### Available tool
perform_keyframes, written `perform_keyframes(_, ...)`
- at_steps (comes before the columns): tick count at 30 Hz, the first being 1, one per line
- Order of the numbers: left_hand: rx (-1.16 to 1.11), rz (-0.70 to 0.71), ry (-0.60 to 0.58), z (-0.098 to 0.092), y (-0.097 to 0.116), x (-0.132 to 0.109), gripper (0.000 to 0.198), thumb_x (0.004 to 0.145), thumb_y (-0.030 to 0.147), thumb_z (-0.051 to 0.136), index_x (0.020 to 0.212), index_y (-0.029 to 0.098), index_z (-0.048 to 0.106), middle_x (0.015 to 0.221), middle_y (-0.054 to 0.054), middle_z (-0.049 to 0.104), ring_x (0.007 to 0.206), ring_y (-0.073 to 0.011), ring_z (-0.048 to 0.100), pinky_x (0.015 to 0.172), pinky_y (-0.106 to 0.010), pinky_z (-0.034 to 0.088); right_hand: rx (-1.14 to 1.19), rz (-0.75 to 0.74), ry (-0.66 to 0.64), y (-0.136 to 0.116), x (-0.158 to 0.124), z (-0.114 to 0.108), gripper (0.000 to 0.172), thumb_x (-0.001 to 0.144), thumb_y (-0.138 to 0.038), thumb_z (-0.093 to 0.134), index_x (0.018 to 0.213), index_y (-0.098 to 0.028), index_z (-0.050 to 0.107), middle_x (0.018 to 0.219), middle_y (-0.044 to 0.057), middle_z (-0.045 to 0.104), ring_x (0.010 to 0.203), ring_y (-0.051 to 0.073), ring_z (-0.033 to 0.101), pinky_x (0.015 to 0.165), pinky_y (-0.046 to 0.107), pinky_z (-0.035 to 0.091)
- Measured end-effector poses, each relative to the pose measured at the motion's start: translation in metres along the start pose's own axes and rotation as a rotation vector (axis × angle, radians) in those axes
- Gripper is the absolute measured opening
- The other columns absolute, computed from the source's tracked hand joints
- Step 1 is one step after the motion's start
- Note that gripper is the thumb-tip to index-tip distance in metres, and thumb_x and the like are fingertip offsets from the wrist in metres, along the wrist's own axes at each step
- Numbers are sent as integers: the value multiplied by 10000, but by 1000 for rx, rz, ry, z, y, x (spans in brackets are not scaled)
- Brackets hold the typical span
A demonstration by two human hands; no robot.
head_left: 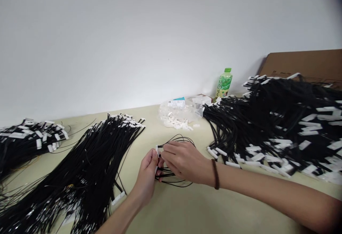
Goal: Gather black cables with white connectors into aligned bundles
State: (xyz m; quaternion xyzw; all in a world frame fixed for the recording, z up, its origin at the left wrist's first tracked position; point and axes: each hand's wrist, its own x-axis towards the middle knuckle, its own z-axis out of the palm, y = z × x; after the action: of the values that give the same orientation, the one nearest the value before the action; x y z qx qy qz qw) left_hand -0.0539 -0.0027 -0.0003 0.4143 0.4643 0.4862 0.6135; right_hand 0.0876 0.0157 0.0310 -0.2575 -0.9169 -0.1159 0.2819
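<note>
Thumb and fingertips of the left hand (146,177), at the lower centre of the frame, are pinched on a small, narrow, white plastic connector (157,150), held upright. The fingers of the right hand (184,160) are drawn close together against the connector's right side; whether they grip a wire end cannot be told, as the fingertips are partly hidden. Thin, black, flexible wires (181,184) run rightward from the connector, looping above and below the right hand. A dark brown band (215,174) encircles the right wrist.

Beneath both hands lies a pale yellow-green tabletop (192,212). Left of the left forearm, a long sheaf of black wires with white ends (93,159) extends from the lower left corner toward the centre; a second bundle of white-tipped black wires (40,134) lies at the left edge. Just above the hands in the frame, a clear plastic bag with a white label (184,109) rests beside loose white plastic pieces (179,124). A large heap of black wires with white connectors (267,127) fills the right side. Behind it stand a green-capped bottle with a green label (224,83) and, at the upper right, a brown cardboard box (307,63), before a plain whitish wall (133,41).
</note>
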Motion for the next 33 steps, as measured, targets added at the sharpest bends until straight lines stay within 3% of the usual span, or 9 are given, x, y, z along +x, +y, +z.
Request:
perform_keyframes(10, 13, 15, 24, -2, 7, 2, 419, 709, 565, 506, 692, 174, 356, 571, 56, 313, 417, -33, 269, 347, -144, 234, -138, 63, -59, 8, 2, -6, 89, 831, -203, 453, 869, -140, 502, 908, 58, 478, 839, 177, 380, 637, 285, 317)
perform_keyframes(14, 15, 25, 14, -3, 8, 1, 437, 702, 569, 510, 664, 177, 321, 543, 62, 272, 401, -33, 237, 335, -149, 203, -211, 76, -65, 10, 4, -5, 50, 812, -172, 465, 822, -146, 506, 887, 61, 466, 844, 188, 371, 638, 294, 329)
perform_keyframes(17, 10, 53, 13, -5, 7, 3, 421, 681, 572, 532, 735, 171, 417, 545, 63, 276, 405, -37, 250, 340, -154, 227, -224, 91, -12, 19, 8, -11, 91, 809, -189, 467, 749, -137, 511, 878, 62, 470, 848, 188, 376, 643, 292, 340)
perform_keyframes(19, 16, 94, 52, -8, 6, 8, 470, 630, 568, 588, 860, 171, 485, 578, 55, 349, 433, -42, 318, 373, -158, 287, -189, 141, 109, 28, 12, -23, 127, 816, -216, 465, 745, -127, 521, 889, 61, 482, 839, 177, 385, 658, 290, 352)
perform_keyframes(23, 130, 218, 99, -14, 4, 16, 555, 510, 420, 741, 950, 171, 513, 744, 7, 523, 640, -88, 493, 586, -181, 441, 132, 354, 576, 54, 15, -67, 109, 815, -191, 473, 826, -122, 556, 908, 55, 499, 879, 137, 429, 786, 281, 371)
perform_keyframes(27, 120, 202, 153, -17, 10, 19, 592, 472, 423, 757, 960, 165, 545, 890, -33, 573, 768, -116, 532, 675, -175, 450, 701, 699, 875, 76, -5, -125, 177, 715, -295, 602, 699, -121, 570, 948, 51, 499, 874, 125, 471, 735, 251, 383)
perform_keyframes(30, 19, 152, 164, -13, 17, 16, 641, 398, 418, 785, 942, 163, 563, 779, -8, 575, 700, -98, 524, 641, -161, 448, 1187, 824, 857, 75, -33, -165, 193, 651, -292, 664, 731, -132, 590, 831, 14, 532, 795, 96, 490, 746, 247, 377)
perform_keyframes(33, -3, 103, 118, -4, 17, 6, 620, 362, 400, 800, 882, 153, 570, 673, 6, 565, 669, -99, 523, 655, -171, 453, 1363, 862, 831, 60, -60, -196, 169, 639, -257, 682, 729, -139, 604, 776, -5, 535, 753, 75, 495, 722, 228, 386)
